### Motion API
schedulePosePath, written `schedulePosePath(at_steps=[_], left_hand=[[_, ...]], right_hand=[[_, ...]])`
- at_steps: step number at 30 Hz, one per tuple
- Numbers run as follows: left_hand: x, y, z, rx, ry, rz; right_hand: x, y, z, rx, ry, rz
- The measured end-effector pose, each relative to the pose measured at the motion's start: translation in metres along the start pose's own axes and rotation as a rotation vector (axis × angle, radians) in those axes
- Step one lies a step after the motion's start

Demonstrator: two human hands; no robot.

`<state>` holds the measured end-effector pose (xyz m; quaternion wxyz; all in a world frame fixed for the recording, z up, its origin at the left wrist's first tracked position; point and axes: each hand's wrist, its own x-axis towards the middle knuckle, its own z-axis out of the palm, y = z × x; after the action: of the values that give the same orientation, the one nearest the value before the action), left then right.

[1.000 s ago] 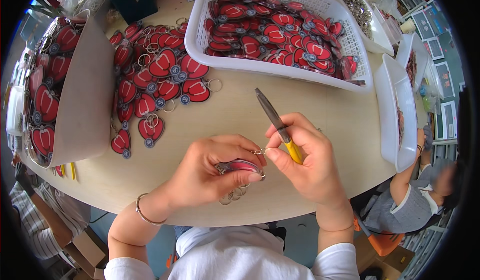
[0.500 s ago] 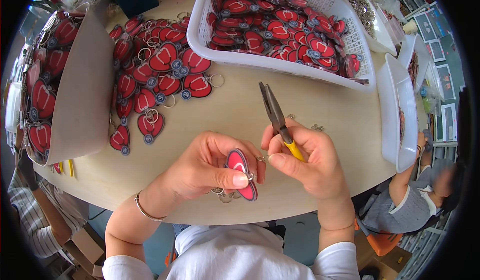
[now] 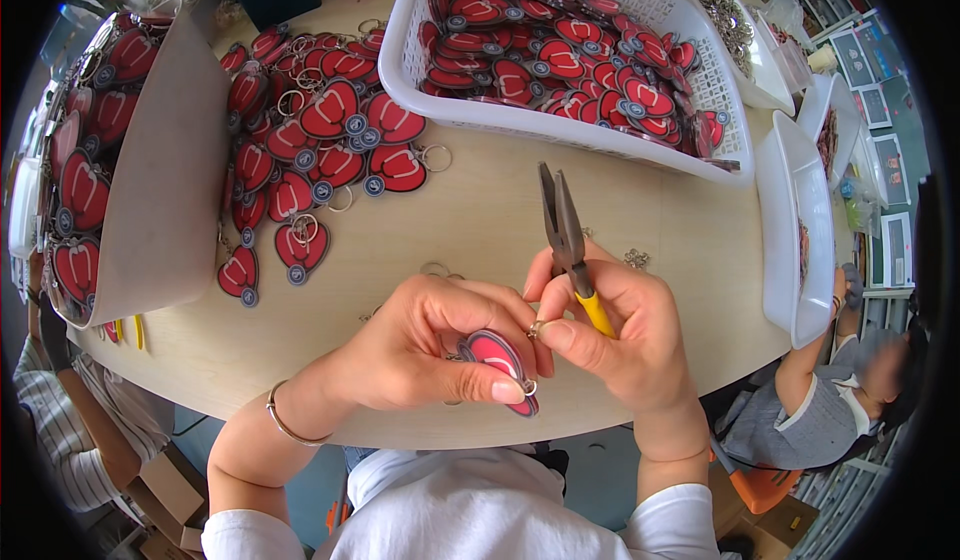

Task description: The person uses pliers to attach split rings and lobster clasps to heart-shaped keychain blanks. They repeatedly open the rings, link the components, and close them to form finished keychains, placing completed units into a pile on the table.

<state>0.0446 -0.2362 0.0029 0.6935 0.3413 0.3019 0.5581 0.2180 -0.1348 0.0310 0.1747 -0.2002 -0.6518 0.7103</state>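
Between its thumb and fingers, my left hand grips a red heart-shaped keychain with a dark edge, tilted nearly edge-on. A small light ring shows at the thumb tip. My right hand is closed around pliers with dark jaws and yellow handles, the jaws pointing up and slightly apart. Its thumb and forefinger also pinch a small metal ring close to the left fingertips. Whether that ring is linked to the keychain is hidden. Loose rings lie on the table behind my left hand.
A white basket full of red keychains stands at the back. Left of it lies a keychain pile, beside a filled bin. White trays line the right side. Small metal links lie beyond my right hand. Two other people sit nearby.
Both hands have shifted slightly right, the left one also a little down with the keychain. The pliers have moved right. Rings behind my left hand have come into view.
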Motion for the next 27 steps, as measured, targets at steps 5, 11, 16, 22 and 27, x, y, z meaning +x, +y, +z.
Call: schedulePosePath(at_steps=[5,11,16,22,27], left_hand=[[0.000,-0.004,-0.007,-0.051,-0.105,0.050],[-0.001,0.000,-0.002,-0.159,0.021,-0.009],[-0.002,0.000,-0.002,-0.157,0.016,0.007],[-0.001,-0.003,-0.010,-0.126,-0.109,0.085],[-0.003,-0.002,-0.011,-0.127,-0.158,0.062]], right_hand=[[0.000,0.000,-0.002,0.144,-0.022,0.077],[-0.001,0.000,-0.002,0.013,0.019,-0.012],[-0.001,0.000,-0.003,0.008,0.009,-0.007],[-0.002,0.002,-0.002,-0.086,0.051,-0.067],[-0.001,0.002,0.001,-0.031,0.075,-0.099]])
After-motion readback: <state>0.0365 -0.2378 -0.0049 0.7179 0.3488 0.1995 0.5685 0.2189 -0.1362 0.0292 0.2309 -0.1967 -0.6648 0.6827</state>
